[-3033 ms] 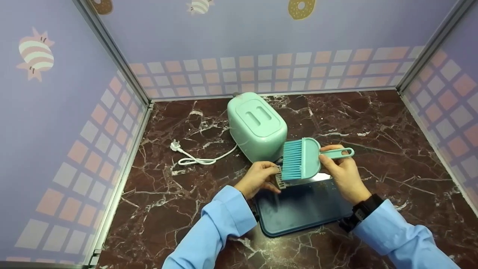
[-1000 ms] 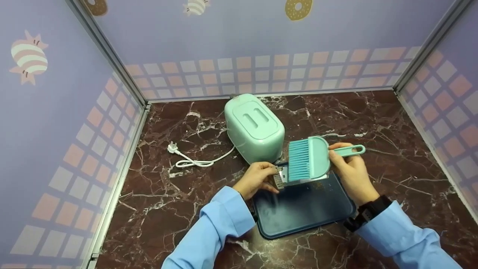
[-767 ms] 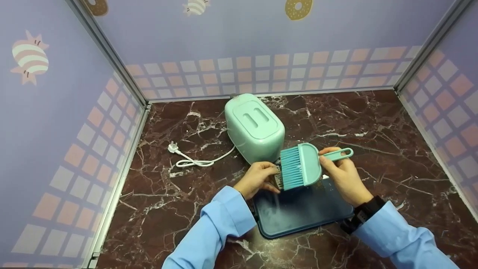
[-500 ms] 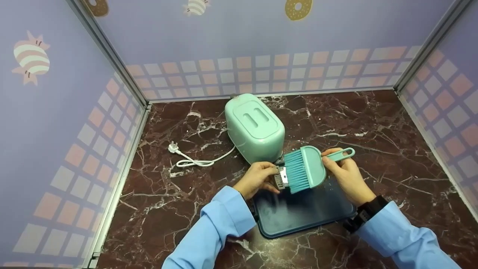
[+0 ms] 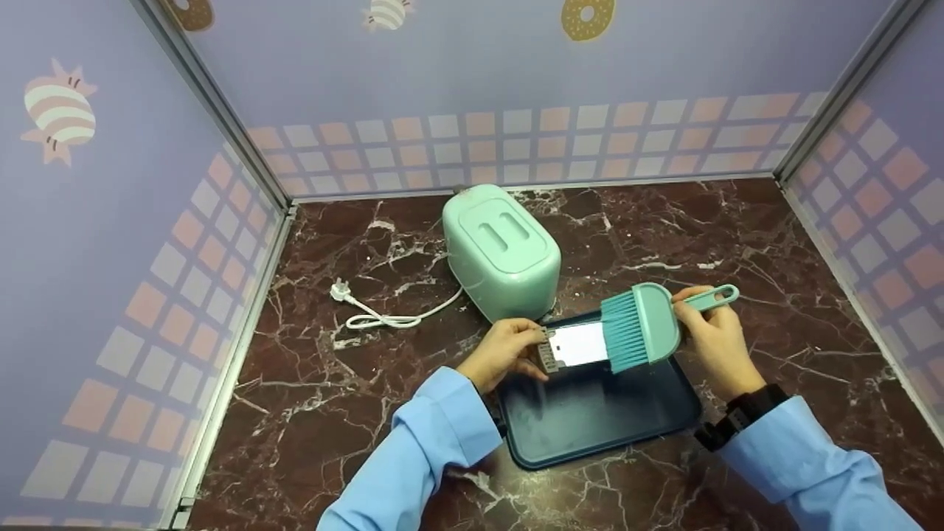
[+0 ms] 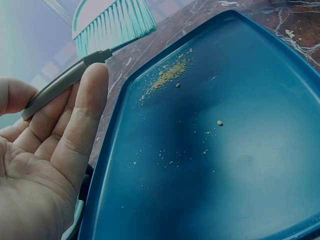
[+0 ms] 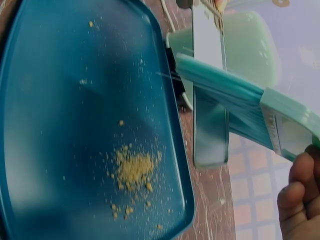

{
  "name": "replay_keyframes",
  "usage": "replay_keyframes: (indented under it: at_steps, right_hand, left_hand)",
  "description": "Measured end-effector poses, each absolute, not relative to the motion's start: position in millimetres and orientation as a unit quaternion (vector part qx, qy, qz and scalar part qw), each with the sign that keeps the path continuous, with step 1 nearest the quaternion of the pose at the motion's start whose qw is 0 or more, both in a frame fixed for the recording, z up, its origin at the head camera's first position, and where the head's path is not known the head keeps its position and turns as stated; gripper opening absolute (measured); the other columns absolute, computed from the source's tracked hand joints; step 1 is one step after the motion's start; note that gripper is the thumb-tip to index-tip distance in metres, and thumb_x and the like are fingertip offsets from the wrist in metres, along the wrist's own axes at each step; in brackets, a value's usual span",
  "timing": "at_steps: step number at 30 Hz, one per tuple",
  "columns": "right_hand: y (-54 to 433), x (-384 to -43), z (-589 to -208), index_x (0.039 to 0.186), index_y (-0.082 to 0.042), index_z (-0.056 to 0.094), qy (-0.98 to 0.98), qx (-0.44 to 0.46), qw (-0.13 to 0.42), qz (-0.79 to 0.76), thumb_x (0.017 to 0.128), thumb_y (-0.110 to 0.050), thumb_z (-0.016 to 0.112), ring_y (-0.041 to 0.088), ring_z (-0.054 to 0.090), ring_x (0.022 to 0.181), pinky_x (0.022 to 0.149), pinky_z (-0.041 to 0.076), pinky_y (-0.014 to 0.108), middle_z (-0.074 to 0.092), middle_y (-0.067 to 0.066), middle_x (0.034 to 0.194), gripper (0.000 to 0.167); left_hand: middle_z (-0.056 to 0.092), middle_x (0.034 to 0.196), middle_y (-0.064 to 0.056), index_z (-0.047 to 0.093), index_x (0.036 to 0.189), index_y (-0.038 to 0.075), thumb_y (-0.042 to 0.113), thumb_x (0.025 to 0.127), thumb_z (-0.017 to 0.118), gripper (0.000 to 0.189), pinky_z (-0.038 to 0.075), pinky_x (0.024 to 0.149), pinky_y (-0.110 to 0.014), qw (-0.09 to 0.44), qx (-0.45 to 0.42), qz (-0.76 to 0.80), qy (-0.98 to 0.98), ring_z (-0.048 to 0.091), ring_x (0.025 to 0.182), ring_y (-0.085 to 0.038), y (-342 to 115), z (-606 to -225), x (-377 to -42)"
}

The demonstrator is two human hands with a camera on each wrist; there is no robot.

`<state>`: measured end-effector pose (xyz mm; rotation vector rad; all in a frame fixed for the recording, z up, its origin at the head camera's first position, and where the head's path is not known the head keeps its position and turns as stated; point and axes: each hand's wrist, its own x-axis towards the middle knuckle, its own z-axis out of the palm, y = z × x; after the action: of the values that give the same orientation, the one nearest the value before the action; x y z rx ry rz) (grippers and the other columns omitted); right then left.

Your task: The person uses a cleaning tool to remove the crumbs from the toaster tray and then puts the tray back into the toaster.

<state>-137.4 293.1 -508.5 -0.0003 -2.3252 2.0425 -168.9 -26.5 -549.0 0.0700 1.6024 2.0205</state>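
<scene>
My left hand pinches the grey-brown slotted end of a shiny metal crumb tray between thumb and fingers. The flat metal part reaches out rightward above a dark blue rectangular tray. By its handle, my right hand grips a mint-green brush with teal bristles. Those bristles lie across the metal near its right end, partly covering it in the head view. Below, yellowish crumbs are heaped on one side of the blue tray, with finer bits scattered about.
A mint-green toaster stands behind the blue tray, close to its back left corner. Its white cord and plug lie to the left on the dark marbled tabletop. Patterned panels enclose the back and both sides.
Over the last second the brush goes left over the crumb tray, then sweeps back right, uncovering more metal. My left hand and the crumb tray stay nearly in place.
</scene>
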Motion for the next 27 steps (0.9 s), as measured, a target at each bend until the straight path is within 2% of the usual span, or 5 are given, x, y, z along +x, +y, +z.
replay_keyframes:
  at_steps: [8, 18, 27]
  right_hand:
    - [307, -139, -508, 0.128, 0.005, 0.051, -0.799, -0.013, 0.065, 0.598, 0.109, -0.021, 0.048, 0.014, 0.066, 0.068, 0.054, 0.061, 0.027, 0.063, 0.013, 0.094, 0.033]
    - [300, -127, -481, 0.122, 0.009, 0.053, -0.835, -0.017, 0.102, 0.540, 0.107, -0.016, 0.048, 0.013, 0.059, 0.058, 0.048, 0.054, 0.023, 0.062, 0.015, 0.083, 0.030]
    - [301, -130, -486, 0.122, 0.005, 0.056, -0.827, -0.062, 0.128, 0.544, 0.107, -0.018, 0.051, 0.011, 0.050, 0.051, 0.045, 0.047, 0.021, 0.057, 0.004, 0.070, 0.029]
  left_hand:
    - [0.067, 0.085, -0.015, 0.066, 0.101, -0.005, 0.006, 0.099, 0.058, 0.013, 0.067, 0.062, -0.044, 0.273, 0.019, 0.753, 0.598, 0.069, 0.065, -0.025, -29, -549, -169]
    - [0.068, 0.085, -0.015, 0.067, 0.101, -0.005, 0.007, 0.100, 0.058, 0.015, 0.067, 0.062, -0.045, 0.267, 0.019, 0.746, 0.609, 0.069, 0.066, -0.025, -32, -550, -170]
    - [0.068, 0.083, -0.014, 0.066, 0.099, -0.003, 0.006, 0.100, 0.057, 0.013, 0.067, 0.061, -0.044, 0.263, 0.013, 0.749, 0.608, 0.069, 0.064, -0.025, -34, -552, -169]
